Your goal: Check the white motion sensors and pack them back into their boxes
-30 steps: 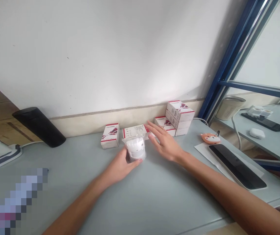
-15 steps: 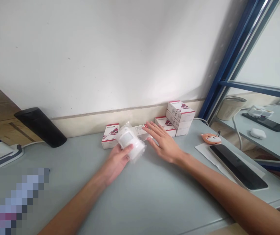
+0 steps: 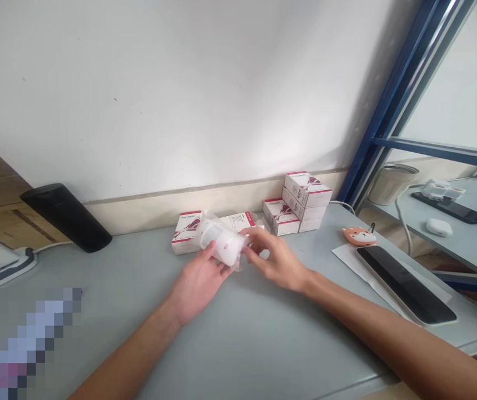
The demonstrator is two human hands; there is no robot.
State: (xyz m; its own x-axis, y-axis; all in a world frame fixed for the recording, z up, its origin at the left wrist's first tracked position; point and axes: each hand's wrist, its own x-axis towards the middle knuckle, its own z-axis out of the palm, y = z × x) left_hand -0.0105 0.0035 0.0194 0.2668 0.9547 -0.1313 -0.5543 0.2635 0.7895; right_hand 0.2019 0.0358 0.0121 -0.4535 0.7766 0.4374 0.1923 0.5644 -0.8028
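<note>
Head view, left to right: one white-and-grey device [image 3: 0, 261] with a yellow label, at the far left edge of the grey table [image 3: 125, 289]. One black cylinder [image 3: 67, 216], tilted in view, close to the wall. One red-and-white box [image 3: 185, 230], just beside the wrapped piece. One left hand [image 3: 194, 289], palm turned up, thumb laid on the near side of the wrapped piece, fingers bent beneath it and partly hidden. One white piece in clear plastic [image 3: 224, 243], held above the table between both hands, slanting down to the right; its exact kind cannot be told. Behind it, one flat carton [image 3: 238, 220], partly covered. One right hand [image 3: 282, 261], thumb and forefinger drawn together at the wrapping's right end, apparently pinching the film; remaining fingers curled, their tips not clear. One low carton [image 3: 282, 216], against a stack of cartons [image 3: 310, 203]. One orange animal-faced pouch [image 3: 360, 236]; one white sheet [image 3: 349, 258], partly under a dark-screened phone [image 3: 405, 283]. Risks, by judgement: slick film may slide on the left palm, dropping the piece, should the thumb ease off; a hard pull at the right end may tear the plastic abruptly and let the contents shoot out; a jerk backward may knock the flat carton or swing the right knuckles into the low one.
</note>
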